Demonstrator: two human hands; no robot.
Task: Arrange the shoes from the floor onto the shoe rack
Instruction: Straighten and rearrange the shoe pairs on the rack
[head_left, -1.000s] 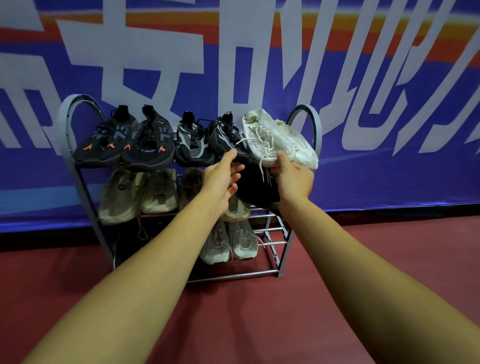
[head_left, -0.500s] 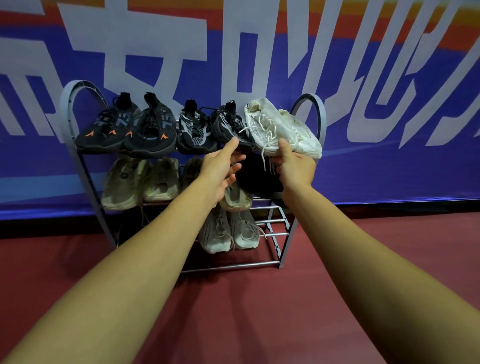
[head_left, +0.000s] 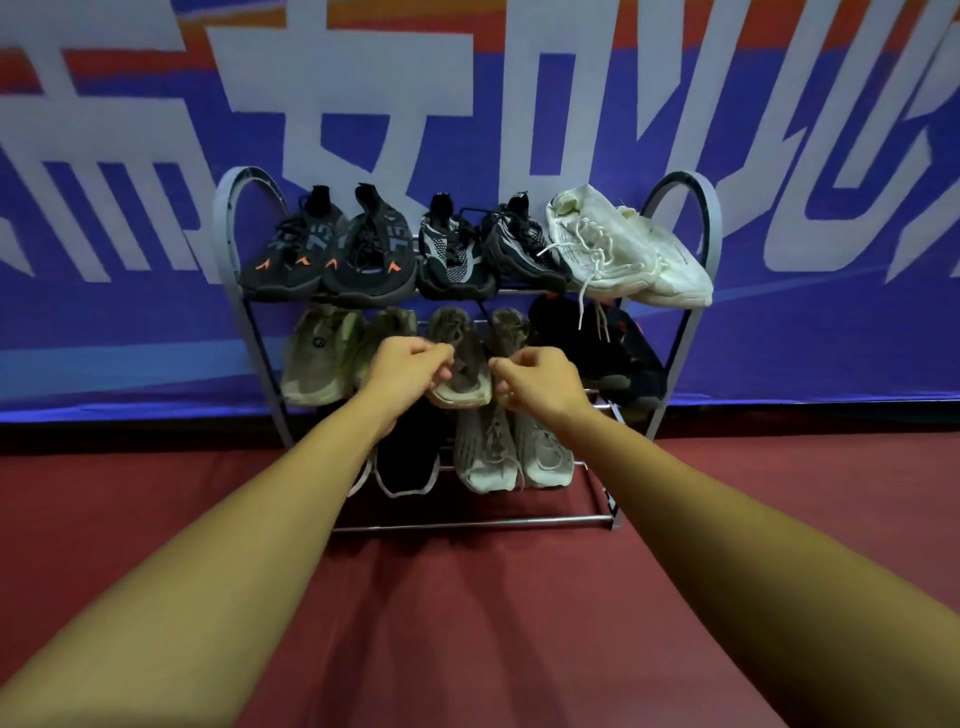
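The grey metal shoe rack stands against the banner with shoes on all three tiers. A white pair lies at the right end of the top tier, laces hanging over the edge, beside two dark pairs. My left hand and my right hand hover in front of the middle tier with loosely curled fingers. They flank an olive shoe and I see nothing held in either. The second olive shoe of that pair is partly hidden by my right hand.
The middle tier also holds a pale olive pair and black shoes. On the bottom tier are a black shoe and a grey-white pair. Red floor lies before the rack, a blue banner behind.
Both hands have let go of the white pair on the top tier and dropped to middle-tier height. The view has pulled back, and the white shoes stay in place.
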